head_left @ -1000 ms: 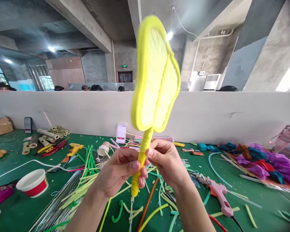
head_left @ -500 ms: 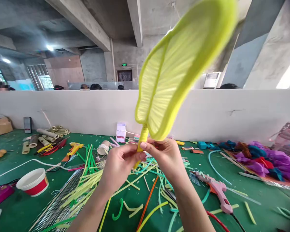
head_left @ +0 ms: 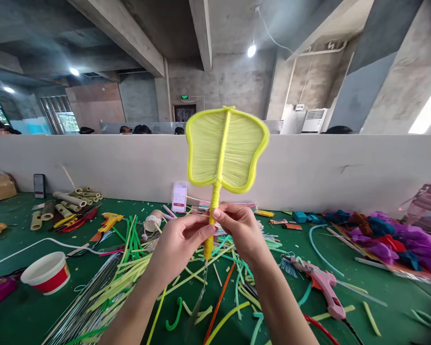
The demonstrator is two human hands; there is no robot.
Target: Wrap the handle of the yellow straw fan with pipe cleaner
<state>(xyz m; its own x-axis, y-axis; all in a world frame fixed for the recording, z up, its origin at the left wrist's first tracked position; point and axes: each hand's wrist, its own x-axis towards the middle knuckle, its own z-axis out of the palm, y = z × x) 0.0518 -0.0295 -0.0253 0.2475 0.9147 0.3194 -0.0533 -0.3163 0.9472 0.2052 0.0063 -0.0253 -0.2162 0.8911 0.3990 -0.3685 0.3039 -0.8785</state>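
Observation:
A yellow-green hand fan (head_left: 205, 148) stands upright in front of me, with a thick fuzzy rim, a central rib and a ribbed, see-through face. Its handle is wrapped in yellow and ends in a small chain with a tassel (head_left: 199, 302) hanging over the table. My left hand (head_left: 181, 244) pinches the handle's lower part from the left. Slightly higher, my right hand (head_left: 239, 230) grips it from the right between thumb and fingers.
Loose green and yellow pipe cleaners (head_left: 125, 273) cover the green table (head_left: 104, 306). A pink glue gun (head_left: 326, 282) lies right, a yellow glue gun (head_left: 109, 223) left, near a paper cup (head_left: 48, 272). Purple material (head_left: 413, 239) is heaped far right. A white partition (head_left: 129, 165) stands behind.
The fan has swung from a close, right-leaning tilt to upright and face-on, its top moving down and away from me. The chain and tassel below the handle now show. Both hands keep hold.

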